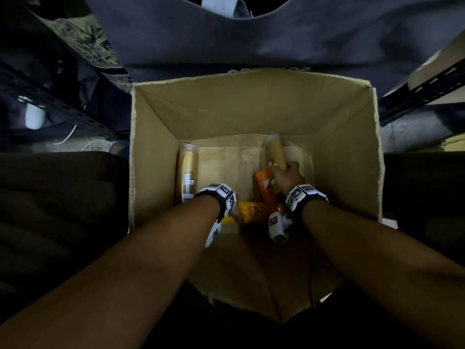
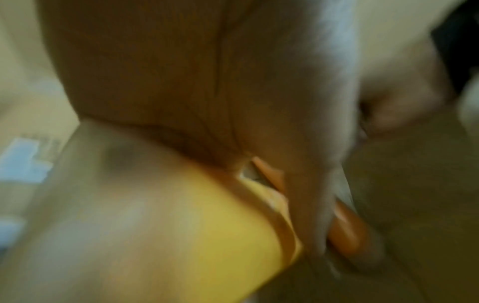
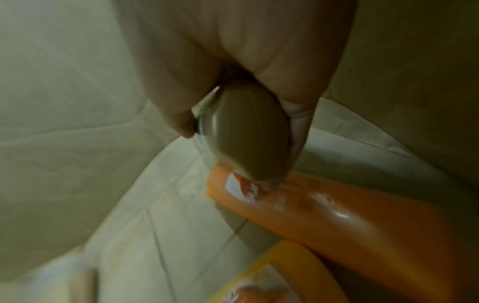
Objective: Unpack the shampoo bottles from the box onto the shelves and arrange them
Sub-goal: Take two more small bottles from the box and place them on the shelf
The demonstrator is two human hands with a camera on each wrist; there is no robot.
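Both my hands reach deep into an open cardboard box (image 1: 156, 152). My left hand (image 1: 235, 210) grips a yellow shampoo bottle (image 1: 251, 210) lying near the box's front; in the left wrist view the fingers (image 2: 305, 205) wrap over the yellow bottle (image 2: 207, 235). My right hand (image 1: 286, 175) grips a tan, clear-capped bottle (image 1: 275, 149) at the right; the right wrist view shows its fingers (image 3: 295, 123) curled round that tan bottle (image 3: 249, 133). An orange bottle (image 1: 264, 190) lies under it, also the orange bottle (image 3: 337, 215). Another tan bottle (image 1: 187, 172) lies along the left wall.
Dark metal shelf rails (image 1: 57, 104) run on the left and another rail (image 1: 422, 94) on the right of the box. A grey cloth (image 1: 251, 41) hangs beyond the box's far wall. Paper lining (image 1: 234, 159) covers the box floor.
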